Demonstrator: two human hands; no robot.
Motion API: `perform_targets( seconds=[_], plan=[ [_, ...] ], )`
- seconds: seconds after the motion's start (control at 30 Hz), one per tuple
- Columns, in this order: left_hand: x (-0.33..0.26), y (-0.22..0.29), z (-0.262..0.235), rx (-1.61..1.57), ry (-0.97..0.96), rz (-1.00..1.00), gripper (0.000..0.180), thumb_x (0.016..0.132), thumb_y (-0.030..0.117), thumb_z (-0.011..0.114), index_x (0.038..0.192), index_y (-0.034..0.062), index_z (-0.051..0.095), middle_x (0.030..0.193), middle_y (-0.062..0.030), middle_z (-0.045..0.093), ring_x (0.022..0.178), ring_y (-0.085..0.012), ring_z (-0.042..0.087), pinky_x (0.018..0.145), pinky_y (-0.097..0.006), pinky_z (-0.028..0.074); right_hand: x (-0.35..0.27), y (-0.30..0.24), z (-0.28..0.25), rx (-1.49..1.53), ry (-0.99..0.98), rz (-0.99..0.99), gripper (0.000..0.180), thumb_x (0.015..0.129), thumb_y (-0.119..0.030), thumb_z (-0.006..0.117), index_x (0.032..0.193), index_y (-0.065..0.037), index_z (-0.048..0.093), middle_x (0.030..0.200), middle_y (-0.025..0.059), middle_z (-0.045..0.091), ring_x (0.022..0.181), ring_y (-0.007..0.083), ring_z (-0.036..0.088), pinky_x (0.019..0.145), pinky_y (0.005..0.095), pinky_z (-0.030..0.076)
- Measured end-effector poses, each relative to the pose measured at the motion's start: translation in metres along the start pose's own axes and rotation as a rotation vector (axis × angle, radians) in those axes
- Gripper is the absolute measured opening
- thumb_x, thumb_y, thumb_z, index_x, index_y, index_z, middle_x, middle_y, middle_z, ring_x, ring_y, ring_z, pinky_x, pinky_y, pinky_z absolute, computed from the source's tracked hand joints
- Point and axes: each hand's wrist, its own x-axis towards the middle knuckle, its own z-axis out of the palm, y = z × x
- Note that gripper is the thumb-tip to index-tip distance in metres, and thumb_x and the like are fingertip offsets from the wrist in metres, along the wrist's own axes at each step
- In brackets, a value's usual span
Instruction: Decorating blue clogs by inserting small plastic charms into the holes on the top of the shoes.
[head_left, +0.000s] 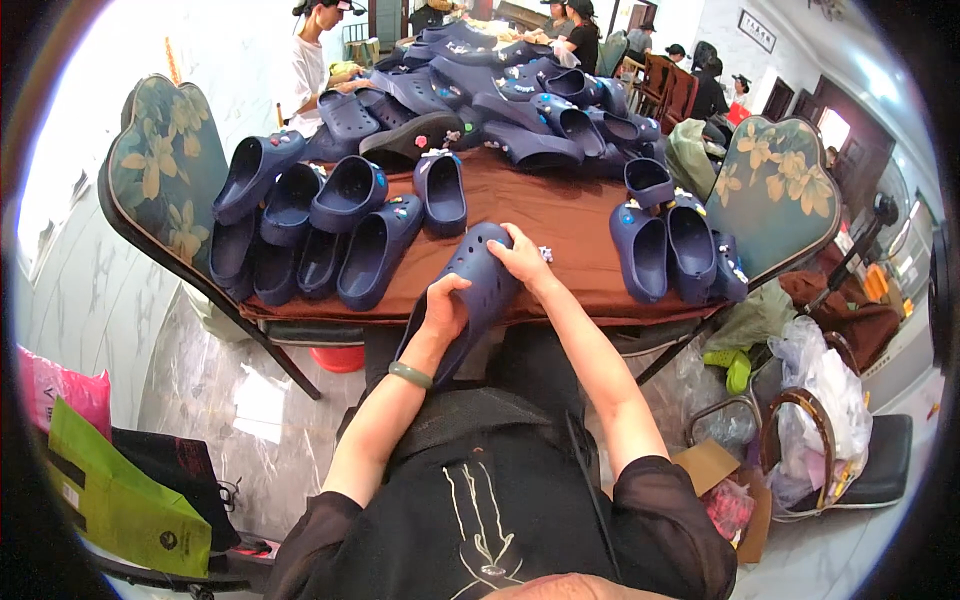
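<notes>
At the near edge of the brown-covered worktop [585, 205], partly over the lap, navy clog [484, 275] held up and tilted, toe pointing away toward the worktop, holed upper visible. Left grip [446, 308] curled around its side, near the worktop edge, green bangle [411, 375] on that wrist. Right grip [522, 260] clamped on the toe end above the worktop, thumb on the upper, other fingers partly hidden; both grips closed in on the same clog. Small pale charm [546, 254] lies on the worktop, just beside the right wrist. Left part of the worktop: stacked group of navy clogs [375, 255], some with colourful charms. Right part of the worktop: smaller clog group [690, 245]. Far part of the worktop: big heap of clogs [540, 130]. Floral-backed chairs [165, 165] stand at the worktop's left and right sides. Under the worktop, left: red container [337, 358]. Beyond the worktop's far left: person in white top [308, 70]
</notes>
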Motion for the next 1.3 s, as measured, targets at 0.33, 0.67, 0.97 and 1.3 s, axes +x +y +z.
perform_targets(
  seconds=[0.33,0.67,0.97,1.3],
  plan=[
    [-0.014,0.017,0.011,0.116,0.135,-0.137,0.042,0.079,0.028,0.052,0.108,-0.0022,0.056,0.106,-0.0148,0.062,0.093,-0.0272,0.061,0.085,-0.040,0.048,-0.038,0.035,-0.056,-0.908,0.330,-0.285,0.034,0.085,-0.032,0.059,0.112,-0.011,0.059,0.105,0.0142,0.057,0.102,0.0329,0.051,0.085,0.0421,0.044],
    [-0.015,0.015,0.024,0.049,0.106,-0.067,0.054,0.094,0.044,0.039,0.127,0.0015,0.046,0.128,-0.0154,0.051,0.113,-0.0262,0.053,0.097,-0.043,0.041,-0.031,0.045,-0.061,-0.667,0.247,-0.302,0.012,0.082,-0.016,0.060,0.092,-0.011,0.065,0.093,0.0116,0.058,0.092,0.0311,0.052,0.081,0.0402,0.044],
    [-0.027,0.001,0.014,0.192,0.109,0.095,0.031,0.073,0.002,0.056,0.104,-0.0042,0.055,0.098,-0.0106,0.060,0.088,-0.0206,0.060,0.078,-0.034,0.049,-0.031,0.055,-0.063,-0.754,0.344,-0.075,0.029,0.072,-0.028,0.071,0.095,-0.012,0.064,0.099,0.0131,0.058,0.097,0.0324,0.052,0.085,0.0441,0.042],
    [-0.016,0.006,0.002,0.356,0.186,0.137,0.032,0.081,0.017,0.059,0.104,-0.0054,0.058,0.097,-0.0109,0.062,0.083,-0.0191,0.061,0.075,-0.031,0.049,-0.027,0.078,-0.124,0.350,0.116,0.192,0.032,0.081,-0.007,0.063,0.111,0.002,0.060,0.094,0.0050,0.062,0.083,0.0094,0.056,0.072,0.0236,0.046]
  ],
)
